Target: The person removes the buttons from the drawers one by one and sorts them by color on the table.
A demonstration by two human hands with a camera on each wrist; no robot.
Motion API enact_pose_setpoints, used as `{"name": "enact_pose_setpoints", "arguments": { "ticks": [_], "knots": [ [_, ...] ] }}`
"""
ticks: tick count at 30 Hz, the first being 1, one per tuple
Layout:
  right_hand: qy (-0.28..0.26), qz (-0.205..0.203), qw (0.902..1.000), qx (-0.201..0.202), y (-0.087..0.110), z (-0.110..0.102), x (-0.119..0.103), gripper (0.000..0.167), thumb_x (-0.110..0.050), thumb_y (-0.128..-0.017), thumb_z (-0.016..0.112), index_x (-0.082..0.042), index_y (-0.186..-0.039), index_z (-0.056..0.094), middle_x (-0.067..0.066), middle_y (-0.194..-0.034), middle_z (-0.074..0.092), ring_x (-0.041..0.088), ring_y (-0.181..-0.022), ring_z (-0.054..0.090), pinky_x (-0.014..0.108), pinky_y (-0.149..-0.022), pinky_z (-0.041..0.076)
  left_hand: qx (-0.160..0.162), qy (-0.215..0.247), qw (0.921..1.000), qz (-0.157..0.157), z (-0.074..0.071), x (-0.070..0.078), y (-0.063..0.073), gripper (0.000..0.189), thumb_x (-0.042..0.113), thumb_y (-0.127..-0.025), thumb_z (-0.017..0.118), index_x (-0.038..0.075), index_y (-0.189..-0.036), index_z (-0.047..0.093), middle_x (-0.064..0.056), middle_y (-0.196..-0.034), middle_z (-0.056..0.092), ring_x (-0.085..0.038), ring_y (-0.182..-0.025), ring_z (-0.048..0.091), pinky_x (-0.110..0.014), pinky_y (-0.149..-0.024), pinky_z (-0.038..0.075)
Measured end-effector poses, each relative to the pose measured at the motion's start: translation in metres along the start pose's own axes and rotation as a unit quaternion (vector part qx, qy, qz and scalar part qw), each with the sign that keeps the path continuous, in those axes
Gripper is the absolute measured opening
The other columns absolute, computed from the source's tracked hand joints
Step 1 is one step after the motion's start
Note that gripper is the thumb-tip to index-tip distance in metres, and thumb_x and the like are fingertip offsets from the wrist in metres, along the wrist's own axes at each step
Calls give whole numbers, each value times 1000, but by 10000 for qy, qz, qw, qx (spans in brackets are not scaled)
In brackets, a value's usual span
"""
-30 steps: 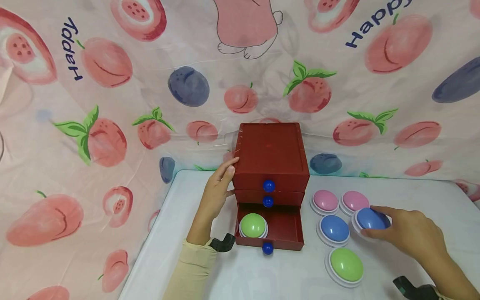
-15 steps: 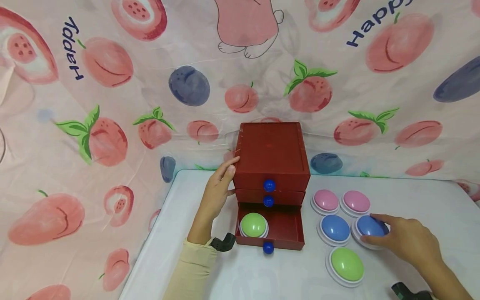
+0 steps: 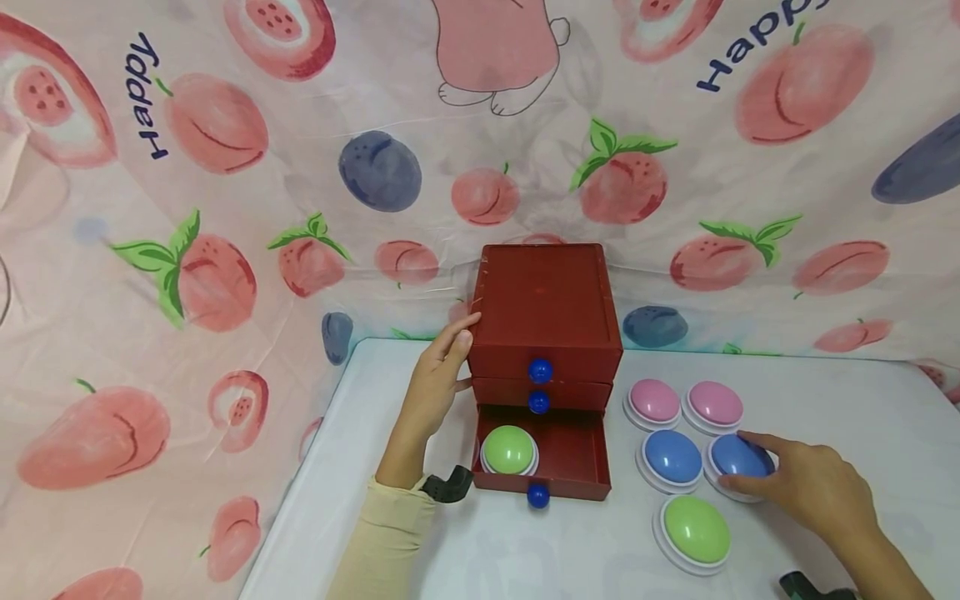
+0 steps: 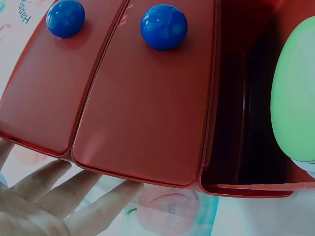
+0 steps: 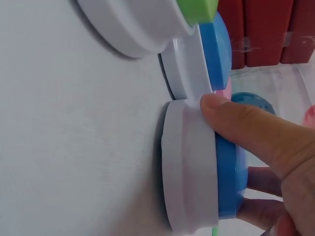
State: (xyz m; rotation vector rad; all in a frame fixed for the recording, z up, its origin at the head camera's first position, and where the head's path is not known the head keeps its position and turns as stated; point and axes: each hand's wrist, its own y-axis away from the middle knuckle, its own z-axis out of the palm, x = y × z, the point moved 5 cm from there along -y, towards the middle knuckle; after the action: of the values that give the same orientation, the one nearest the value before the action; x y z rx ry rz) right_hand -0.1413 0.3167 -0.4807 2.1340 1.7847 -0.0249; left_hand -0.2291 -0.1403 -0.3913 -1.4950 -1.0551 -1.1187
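Observation:
A dark red mini drawer cabinet (image 3: pixel 547 300) with blue round knobs stands on the white table, its bottom drawer (image 3: pixel 570 450) pulled out. One green push button (image 3: pixel 508 448) lies in that drawer, on its left side. My left hand (image 3: pixel 433 387) rests against the cabinet's left side with fingers extended; the left wrist view shows the fingers (image 4: pixel 110 201) along its edge. At the right, my right hand (image 3: pixel 813 483) holds a blue push button (image 3: pixel 738 457) between thumb and fingers. In the right wrist view, the thumb (image 5: pixel 236 115) lies on its white base, flat on the table.
Beside the held button are another blue push button (image 3: pixel 672 457) and two pink ones, the left pink button (image 3: pixel 654 402) and the right pink button (image 3: pixel 715 403). A green push button (image 3: pixel 696 530) lies nearest the front. Fruit-printed cloth (image 3: pixel 405 83) hangs behind the table (image 3: pixel 840 400).
My right hand has lowered the blue button from a tilted, slightly raised pose to flat on the table, then shifted it slightly left. The left hand stays in place on the cabinet.

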Motion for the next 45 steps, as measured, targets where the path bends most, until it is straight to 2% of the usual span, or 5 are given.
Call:
{"name": "enact_pose_setpoints", "arguments": {
  "ticks": [13,21,31,37,45],
  "knots": [
    [-121,-498,9950,856,9,-17,-26,104,-81,-67,75,-4,-135,63,32,-110,69,52,-93,63,55,-64,56,-2,1,10000,-16,0,0,1,41,49,-106,50,36,-144,55,-2,-153,47,-30,-140,50,-63,-92,55],
    [-991,-2312,9508,1809,32,-22,-114,32,-37,-82,86,-17,-106,78,-8,-81,73,5,-63,55,22,-53,47,27,-36,10000,-8,-1,0,1,42,50,-106,50,36,-145,55,-2,-155,46,-32,-140,50,-63,-91,55],
    [-1780,-3610,9085,1119,32,8,-200,27,-31,-84,85,-26,-110,76,-10,-95,72,8,-83,61,22,-66,55,-31,34,10000,-2,0,-1,0,41,48,-106,50,36,-145,55,-2,-153,47,-31,-140,50,-62,-92,55],
    [-1795,-3862,9038,420,21,29,-231,37,-34,-88,82,-21,-121,74,-1,-115,74,20,-106,69,41,-90,61,-50,77,10000,-1,1,1,1,42,48,-106,50,35,-146,54,-4,-153,48,-31,-139,50,-62,-92,55],
    [-1816,-3899,9025,211,7,43,-254,44,-37,-87,82,-19,-125,72,1,-118,74,22,-109,68,46,-93,59,-37,67,10000,9,-1,-1,0,41,48,-106,50,36,-144,55,-4,-150,50,-30,-137,53,-60,-91,56]
  ]
}}
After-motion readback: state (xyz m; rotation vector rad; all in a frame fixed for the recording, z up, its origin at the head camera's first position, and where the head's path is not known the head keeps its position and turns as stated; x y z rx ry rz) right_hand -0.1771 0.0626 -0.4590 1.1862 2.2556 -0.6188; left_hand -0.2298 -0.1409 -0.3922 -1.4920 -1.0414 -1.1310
